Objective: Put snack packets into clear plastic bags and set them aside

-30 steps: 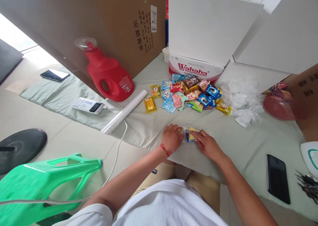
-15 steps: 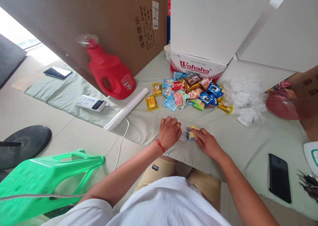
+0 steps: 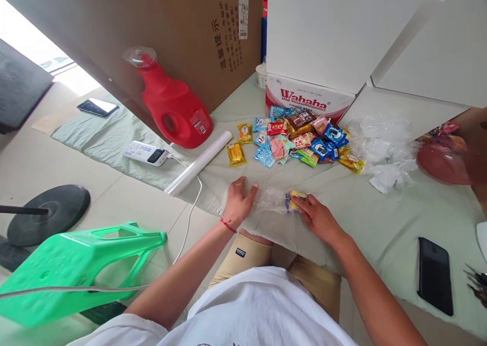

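My left hand (image 3: 239, 200) is just left of a clear plastic bag (image 3: 269, 200) lying flat on the cloth, its thumb and fingers apart with nothing between them. A small yellow and blue packet (image 3: 292, 204) lies at the right part of the bag. The fingers of my right hand (image 3: 317, 215) press down on this packet from the right. Beyond both hands is a pile of colourful wrapped snacks (image 3: 302, 141), with two yellow snack packets (image 3: 236, 154) at its left side.
A plastic roll (image 3: 200, 162), a red jug (image 3: 177, 112) and a white power bank (image 3: 146, 153) are on the left. Crumpled clear bags (image 3: 390, 156), a red bowl (image 3: 441, 163) and a black phone (image 3: 435, 276) are on the right. A green stool (image 3: 76, 265) stands lower left.
My left hand has moved left off the bag and its fingers have spread. The bag now lies stretched out between the hands. My right hand stays on the packet.
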`<state>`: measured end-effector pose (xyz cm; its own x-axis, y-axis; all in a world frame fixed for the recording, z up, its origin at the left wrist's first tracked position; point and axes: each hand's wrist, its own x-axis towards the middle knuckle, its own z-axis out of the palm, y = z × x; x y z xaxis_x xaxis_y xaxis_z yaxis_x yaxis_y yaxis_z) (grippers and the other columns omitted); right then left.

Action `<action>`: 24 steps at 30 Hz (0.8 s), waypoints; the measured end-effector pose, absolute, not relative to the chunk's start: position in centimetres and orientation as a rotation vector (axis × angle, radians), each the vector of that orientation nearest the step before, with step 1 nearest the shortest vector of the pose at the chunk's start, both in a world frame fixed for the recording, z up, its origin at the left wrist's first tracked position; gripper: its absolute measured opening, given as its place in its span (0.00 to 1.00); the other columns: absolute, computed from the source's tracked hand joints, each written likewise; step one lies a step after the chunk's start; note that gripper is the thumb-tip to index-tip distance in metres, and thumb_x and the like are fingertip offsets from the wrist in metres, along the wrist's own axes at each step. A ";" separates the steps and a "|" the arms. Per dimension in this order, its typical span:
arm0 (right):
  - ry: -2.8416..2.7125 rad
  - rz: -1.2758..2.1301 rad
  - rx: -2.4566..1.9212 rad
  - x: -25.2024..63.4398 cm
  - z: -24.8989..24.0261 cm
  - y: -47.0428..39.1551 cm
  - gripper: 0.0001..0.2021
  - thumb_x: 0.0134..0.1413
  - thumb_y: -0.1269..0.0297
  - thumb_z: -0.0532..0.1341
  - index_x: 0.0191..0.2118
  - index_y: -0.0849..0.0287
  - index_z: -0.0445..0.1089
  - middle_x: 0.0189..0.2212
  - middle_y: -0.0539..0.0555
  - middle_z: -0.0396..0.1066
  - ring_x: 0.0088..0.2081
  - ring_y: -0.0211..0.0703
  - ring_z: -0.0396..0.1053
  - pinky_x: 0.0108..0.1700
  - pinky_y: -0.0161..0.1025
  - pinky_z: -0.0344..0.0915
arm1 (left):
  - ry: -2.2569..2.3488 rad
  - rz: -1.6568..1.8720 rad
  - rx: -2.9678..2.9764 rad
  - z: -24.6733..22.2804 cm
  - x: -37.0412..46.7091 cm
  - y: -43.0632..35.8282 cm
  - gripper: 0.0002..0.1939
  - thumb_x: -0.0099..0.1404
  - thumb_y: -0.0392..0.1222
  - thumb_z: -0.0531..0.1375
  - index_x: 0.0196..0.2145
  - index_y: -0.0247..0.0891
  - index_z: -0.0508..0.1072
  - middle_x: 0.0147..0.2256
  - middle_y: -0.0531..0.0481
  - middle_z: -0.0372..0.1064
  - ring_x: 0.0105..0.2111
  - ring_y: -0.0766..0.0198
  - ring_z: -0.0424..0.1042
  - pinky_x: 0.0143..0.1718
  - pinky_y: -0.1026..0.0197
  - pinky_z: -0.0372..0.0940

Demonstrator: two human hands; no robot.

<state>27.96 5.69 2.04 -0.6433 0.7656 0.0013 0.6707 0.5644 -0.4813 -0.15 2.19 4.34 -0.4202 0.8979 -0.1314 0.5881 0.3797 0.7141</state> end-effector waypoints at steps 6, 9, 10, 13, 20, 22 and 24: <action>-2.605 0.709 -1.196 27.8 3.8 5.3 0.24 0.71 0.58 0.53 0.69 0.50 0.63 0.42 0.57 0.66 0.39 0.46 0.69 0.42 0.43 0.71 | 1.943 0.614 1.470 4.2 1.6 3.2 0.10 0.53 0.42 0.68 0.33 0.39 0.75 0.64 0.39 0.62 0.66 0.36 0.54 0.61 0.38 0.58; -2.576 0.714 -1.186 27.6 4.1 5.2 0.23 0.72 0.54 0.52 0.67 0.51 0.66 0.40 0.57 0.67 0.39 0.46 0.70 0.43 0.43 0.71 | 1.815 0.729 1.423 4.4 0.9 3.1 0.01 0.56 0.37 0.62 0.28 0.40 0.72 0.46 0.44 0.75 0.50 0.52 0.72 0.50 0.50 0.67; -2.572 0.697 -1.197 27.5 4.0 5.2 0.22 0.73 0.55 0.50 0.66 0.52 0.68 0.39 0.57 0.67 0.38 0.45 0.70 0.43 0.43 0.71 | 1.771 0.760 1.370 4.6 0.6 3.1 0.01 0.57 0.37 0.61 0.28 0.40 0.70 0.38 0.47 0.75 0.41 0.57 0.74 0.44 0.54 0.68; -2.584 0.624 -1.252 27.2 3.4 5.2 0.21 0.73 0.60 0.49 0.65 0.52 0.69 0.38 0.56 0.66 0.35 0.44 0.69 0.39 0.41 0.70 | 1.561 0.884 1.075 6.1 0.6 3.2 0.07 0.55 0.42 0.64 0.28 0.41 0.67 0.24 0.55 0.67 0.25 0.65 0.69 0.29 0.62 0.64; -2.590 0.643 -1.301 26.2 3.1 5.2 0.17 0.69 0.67 0.53 0.55 0.54 0.76 0.45 0.59 0.73 0.45 0.48 0.72 0.49 0.43 0.71 | 1.180 0.968 0.910 8.3 6.9 4.5 0.10 0.58 0.47 0.63 0.31 0.37 0.75 0.30 0.49 0.76 0.31 0.63 0.75 0.37 0.61 0.68; -2.565 0.690 -1.235 26.3 3.1 5.2 0.17 0.66 0.71 0.55 0.54 0.56 0.76 0.52 0.60 0.73 0.54 0.51 0.70 0.58 0.48 0.67 | 1.202 0.895 1.137 7.6 8.8 4.7 0.12 0.64 0.45 0.57 0.30 0.38 0.77 0.35 0.46 0.78 0.38 0.60 0.76 0.44 0.59 0.69; -2.539 0.745 -1.138 27.0 3.2 5.1 0.21 0.62 0.72 0.57 0.58 0.57 0.73 0.60 0.61 0.70 0.62 0.54 0.65 0.65 0.54 0.62 | 1.240 0.849 1.385 6.6 10.1 4.8 0.14 0.67 0.41 0.53 0.30 0.40 0.78 0.40 0.47 0.79 0.45 0.59 0.76 0.51 0.58 0.67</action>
<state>26.99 5.07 3.23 -0.6591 0.7516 0.0265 0.6181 0.5614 -0.5503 10.05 4.78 6.64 0.2134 0.9682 -0.1304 0.2287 0.0802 0.9702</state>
